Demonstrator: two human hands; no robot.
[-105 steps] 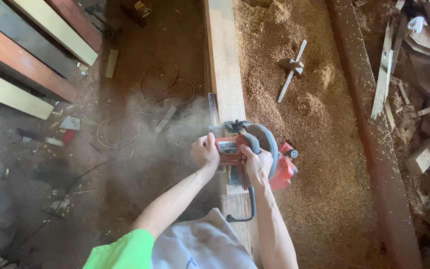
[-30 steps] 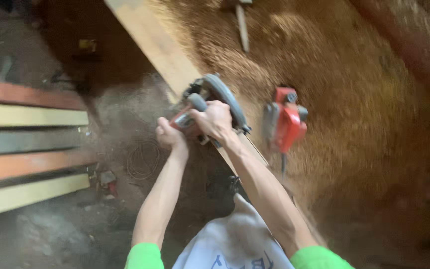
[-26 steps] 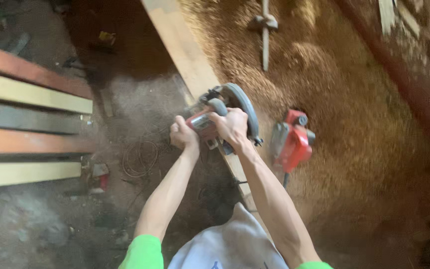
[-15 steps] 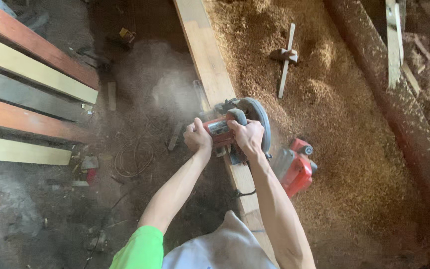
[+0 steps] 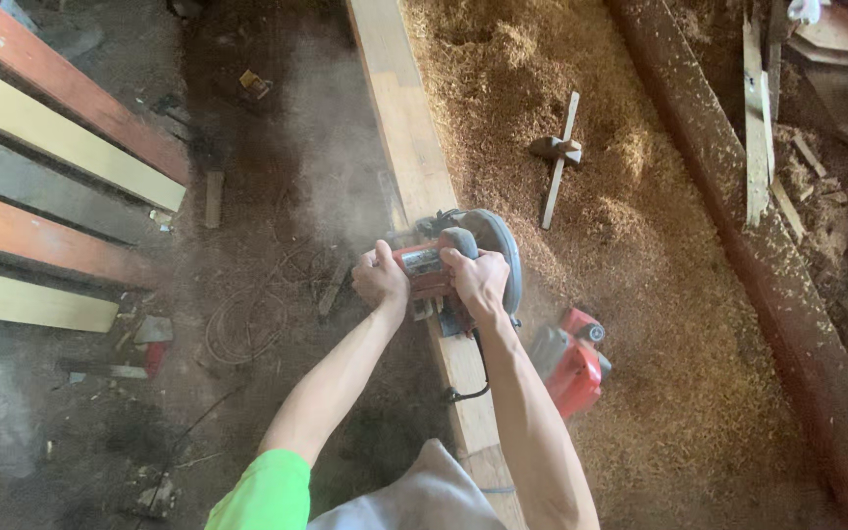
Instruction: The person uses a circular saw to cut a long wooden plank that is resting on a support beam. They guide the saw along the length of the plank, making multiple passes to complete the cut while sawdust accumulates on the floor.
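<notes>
Circular saw (image 5: 463, 260) farther along plank (image 5: 409, 147)

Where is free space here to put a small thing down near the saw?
Free: sawdust between the long plank and the dark beam, beyond the red tool. Crowded: around the saw, gripped by left hand and right hand; left floor has scraps.

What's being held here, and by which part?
Both hands grip a circular saw on the plank: left hand on its left side grip, right hand on the top handle.
</notes>
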